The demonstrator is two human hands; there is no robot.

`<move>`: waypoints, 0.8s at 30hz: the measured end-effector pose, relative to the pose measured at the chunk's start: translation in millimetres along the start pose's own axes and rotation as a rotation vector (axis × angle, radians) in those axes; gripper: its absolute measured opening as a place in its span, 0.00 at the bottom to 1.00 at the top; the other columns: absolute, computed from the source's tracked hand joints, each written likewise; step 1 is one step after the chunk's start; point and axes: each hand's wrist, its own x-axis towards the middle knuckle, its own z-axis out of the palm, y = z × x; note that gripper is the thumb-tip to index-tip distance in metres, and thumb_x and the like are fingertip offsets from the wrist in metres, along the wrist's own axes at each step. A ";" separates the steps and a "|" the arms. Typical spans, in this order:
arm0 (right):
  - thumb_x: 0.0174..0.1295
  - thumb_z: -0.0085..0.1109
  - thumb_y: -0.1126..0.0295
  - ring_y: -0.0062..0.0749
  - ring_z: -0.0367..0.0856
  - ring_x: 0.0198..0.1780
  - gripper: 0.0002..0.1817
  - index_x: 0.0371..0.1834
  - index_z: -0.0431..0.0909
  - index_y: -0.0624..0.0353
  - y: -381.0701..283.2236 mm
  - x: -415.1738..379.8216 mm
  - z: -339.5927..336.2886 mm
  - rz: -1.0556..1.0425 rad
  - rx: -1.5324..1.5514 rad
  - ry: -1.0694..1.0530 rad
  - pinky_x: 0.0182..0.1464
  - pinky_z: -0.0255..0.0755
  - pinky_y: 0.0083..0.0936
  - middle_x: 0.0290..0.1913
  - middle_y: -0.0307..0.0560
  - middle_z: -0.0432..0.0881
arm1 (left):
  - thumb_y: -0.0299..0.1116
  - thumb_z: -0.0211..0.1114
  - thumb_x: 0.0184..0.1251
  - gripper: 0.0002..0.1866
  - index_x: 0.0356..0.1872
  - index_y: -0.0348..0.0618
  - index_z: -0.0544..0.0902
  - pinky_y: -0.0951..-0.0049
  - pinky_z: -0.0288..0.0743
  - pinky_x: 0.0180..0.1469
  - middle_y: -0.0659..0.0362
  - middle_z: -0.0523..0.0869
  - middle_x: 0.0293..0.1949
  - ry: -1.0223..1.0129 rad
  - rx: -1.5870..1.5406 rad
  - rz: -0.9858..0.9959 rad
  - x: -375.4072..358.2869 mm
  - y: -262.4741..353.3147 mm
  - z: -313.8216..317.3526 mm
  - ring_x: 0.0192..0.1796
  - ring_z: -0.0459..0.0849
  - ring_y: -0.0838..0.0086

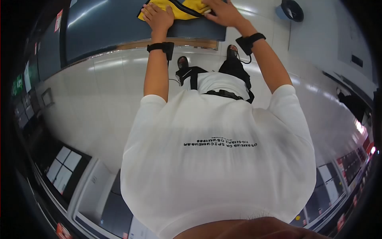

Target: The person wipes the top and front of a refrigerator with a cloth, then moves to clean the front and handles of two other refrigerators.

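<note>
A yellow cloth item with a black band [183, 8] lies on a dark grey tabletop [119, 28] at the top of the view, partly cut off by the frame. My left hand [159, 18] rests flat on its left part, fingers spread. At its right end, my right hand [226, 14] has its fingers curled onto the yellow fabric, with a small pale bit showing by the fingertips. What exactly the item is cannot be made out. Black straps with small boxes circle both my wrists.
The table's wooden front edge [167, 43] runs just before my feet on the pale tiled floor [103, 79]. A round black-rimmed bin [293, 10] stands to the right, near a white cabinet [334, 36]. Cables hang from the wrist straps.
</note>
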 end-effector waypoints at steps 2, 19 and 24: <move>0.65 0.54 0.54 0.37 0.66 0.68 0.27 0.67 0.65 0.45 -2.2 -17.8 19.8 -0.158 -0.285 0.002 0.73 0.46 0.51 0.71 0.42 0.63 | 0.61 0.40 0.70 0.47 0.72 0.25 0.44 0.48 0.32 0.75 0.33 0.41 0.74 0.017 -0.012 0.011 -11.8 23.5 3.7 0.76 0.36 0.41; 0.63 0.52 0.57 0.55 0.68 0.64 0.30 0.65 0.65 0.61 77.5 -39.7 -26.6 -0.230 0.218 -0.202 0.69 0.55 0.47 0.65 0.59 0.69 | 0.63 0.44 0.69 0.47 0.74 0.35 0.43 0.51 0.30 0.75 0.41 0.38 0.76 -0.049 -0.029 -0.086 -77.7 73.8 29.2 0.78 0.33 0.48; 0.54 0.61 0.55 0.52 0.72 0.62 0.40 0.68 0.62 0.63 44.9 -67.8 -3.2 -0.350 0.109 -0.189 0.64 0.65 0.39 0.71 0.52 0.63 | 0.57 0.45 0.72 0.42 0.74 0.34 0.47 0.47 0.39 0.74 0.39 0.43 0.75 -0.014 0.183 -0.006 -118.1 72.4 55.0 0.77 0.41 0.43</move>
